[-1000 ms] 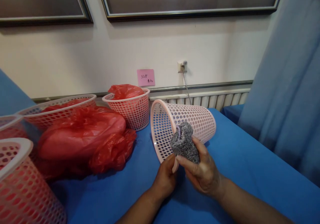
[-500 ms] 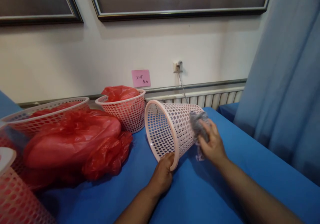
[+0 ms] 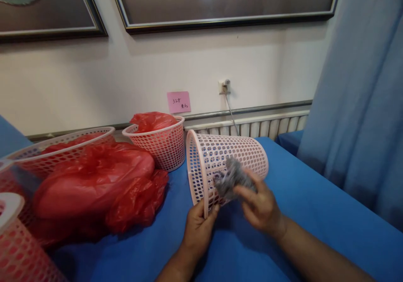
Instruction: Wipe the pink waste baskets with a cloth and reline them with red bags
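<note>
A pink perforated basket (image 3: pixel 239 151) lies on its side on the blue table (image 3: pixel 308 206), its mouth turned to the left. My left hand (image 3: pixel 197 227) grips the lower part of the basket's rim. My right hand (image 3: pixel 260 206) is closed on a grey knitted sock bundle (image 3: pixel 231 179), held against the basket's near wall, just right of the rim. The bundle is slightly blurred.
A second pink basket (image 3: pixel 163 141) with a red plastic bag stands behind. A large red bag (image 3: pixel 94 181) lies to the left, with more pink baskets (image 3: pixel 19 248) at the left edge. Blue curtain (image 3: pixel 362 105) on the right; wall and radiator behind.
My right hand has brought the sock bundle back from the basket's far side toward the rim. The basket has tipped a little. My left hand has kept its hold on the rim.
</note>
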`<action>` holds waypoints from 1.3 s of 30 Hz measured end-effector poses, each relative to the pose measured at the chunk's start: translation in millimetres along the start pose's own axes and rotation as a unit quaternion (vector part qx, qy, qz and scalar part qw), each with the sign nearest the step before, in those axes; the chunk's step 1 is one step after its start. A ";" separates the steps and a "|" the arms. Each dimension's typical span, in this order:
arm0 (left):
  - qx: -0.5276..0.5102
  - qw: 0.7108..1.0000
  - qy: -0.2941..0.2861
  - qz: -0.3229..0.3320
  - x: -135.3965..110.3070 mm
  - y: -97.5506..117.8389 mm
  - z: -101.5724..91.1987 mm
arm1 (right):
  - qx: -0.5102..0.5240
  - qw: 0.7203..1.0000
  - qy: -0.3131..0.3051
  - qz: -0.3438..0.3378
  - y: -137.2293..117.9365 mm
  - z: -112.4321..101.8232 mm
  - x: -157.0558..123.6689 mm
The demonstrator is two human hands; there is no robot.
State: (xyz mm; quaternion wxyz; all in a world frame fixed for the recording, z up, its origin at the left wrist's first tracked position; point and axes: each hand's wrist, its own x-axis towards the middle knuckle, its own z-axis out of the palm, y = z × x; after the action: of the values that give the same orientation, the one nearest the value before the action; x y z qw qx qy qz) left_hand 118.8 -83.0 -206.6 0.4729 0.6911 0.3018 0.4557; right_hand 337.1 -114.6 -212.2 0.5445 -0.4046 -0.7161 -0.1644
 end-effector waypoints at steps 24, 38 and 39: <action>-0.007 1.000 0.028 -0.008 1.8 -1.4 -2.5 | 0.057 0.994 -0.063 -0.072 -30.2 6.1 1.4; 0.151 0.973 -0.148 0.095 9.7 -16.3 9.1 | 0.010 0.982 0.041 0.184 20.2 -6.1 0.5; 0.146 0.973 -0.153 0.092 10.7 -14.8 9.4 | 0.033 0.993 0.010 0.111 0.5 -5.4 -0.2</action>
State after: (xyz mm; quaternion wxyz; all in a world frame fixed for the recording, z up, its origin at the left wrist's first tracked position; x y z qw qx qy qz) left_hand 131.9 -72.0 -218.0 0.3637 0.8389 0.2239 0.3373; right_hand 340.9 -118.0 -210.6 0.5792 -0.4623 -0.6662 -0.0833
